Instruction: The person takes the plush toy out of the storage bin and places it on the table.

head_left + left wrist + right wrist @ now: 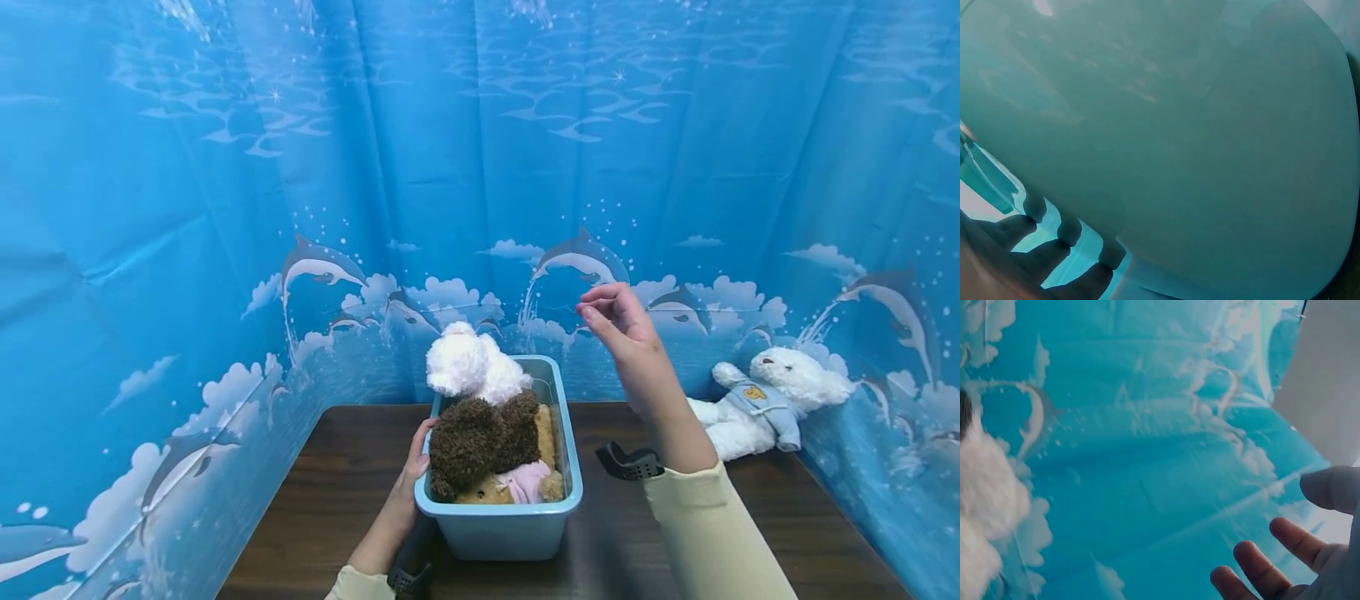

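A light blue plastic bin [504,533] stands on the table, filled with plush toys. My left hand [414,468] grips its left rim; the left wrist view shows fingertips [1088,281] against the bin's wall [1210,156]. Inside lie a curly dark brown plush [472,442] and a tan plush with a pink garment [527,482]. A fluffy white plush [480,367] sits at the far end, sticking up over the rim. Raised to the right of the bin, my right hand [626,333] holds nothing, its fingers loosely bent and apart from the thumb.
A white teddy bear [783,379] in a light blue top lies at the table's right rear, beyond my right forearm. The dark wooden table [322,508] meets a blue dolphin-print curtain [450,167] at the back and sides.
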Demonstrator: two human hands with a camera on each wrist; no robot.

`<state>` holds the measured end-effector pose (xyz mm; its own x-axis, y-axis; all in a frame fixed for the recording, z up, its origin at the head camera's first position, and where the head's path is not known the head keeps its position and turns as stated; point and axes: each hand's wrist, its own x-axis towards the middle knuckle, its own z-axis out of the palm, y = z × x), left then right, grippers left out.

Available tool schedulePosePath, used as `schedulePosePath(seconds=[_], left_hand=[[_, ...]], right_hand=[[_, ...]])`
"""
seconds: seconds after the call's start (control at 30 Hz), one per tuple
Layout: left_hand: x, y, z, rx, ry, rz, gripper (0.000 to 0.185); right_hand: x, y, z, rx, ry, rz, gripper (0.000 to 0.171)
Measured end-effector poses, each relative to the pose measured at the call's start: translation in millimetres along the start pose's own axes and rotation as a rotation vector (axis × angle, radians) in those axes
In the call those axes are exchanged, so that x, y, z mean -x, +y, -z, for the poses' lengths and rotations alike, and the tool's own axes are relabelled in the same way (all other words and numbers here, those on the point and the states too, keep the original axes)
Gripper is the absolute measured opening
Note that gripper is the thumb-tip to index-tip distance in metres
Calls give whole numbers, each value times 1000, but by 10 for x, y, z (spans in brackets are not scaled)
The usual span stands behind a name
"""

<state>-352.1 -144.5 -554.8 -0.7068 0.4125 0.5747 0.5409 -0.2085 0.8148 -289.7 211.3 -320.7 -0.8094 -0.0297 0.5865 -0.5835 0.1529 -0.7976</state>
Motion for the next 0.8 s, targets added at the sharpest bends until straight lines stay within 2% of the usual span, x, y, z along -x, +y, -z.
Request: schedulePosePath(seconds=[0.1, 0.17, 0.27, 0.37, 0.57, 0.7, 0.8], left_hand=[[48, 53, -6, -46, 70, 198, 62], [34, 67, -12, -37, 95, 247, 67], [53, 58, -14, -25, 106, 285, 71], [80, 51, -10, -29, 88, 297, 72], [109, 55, -5, -48, 77, 300, 69], [104, 64, -20, -55, 81, 304, 67], [107, 69, -40, -57, 71, 316, 69]], right_hand=[[-103, 4, -217, 13, -89, -21, 36], [-149, 27, -357, 22, -132, -17, 36], [-185, 105, -562, 21, -202, -2, 33], [-191, 203, -752, 11, -272, 11, 31], [-215, 334, -1083, 80, -379, 46, 36], [-226, 437, -1225, 102, -463, 100, 37], [-204, 547, -1272, 83, -573, 80, 40]])
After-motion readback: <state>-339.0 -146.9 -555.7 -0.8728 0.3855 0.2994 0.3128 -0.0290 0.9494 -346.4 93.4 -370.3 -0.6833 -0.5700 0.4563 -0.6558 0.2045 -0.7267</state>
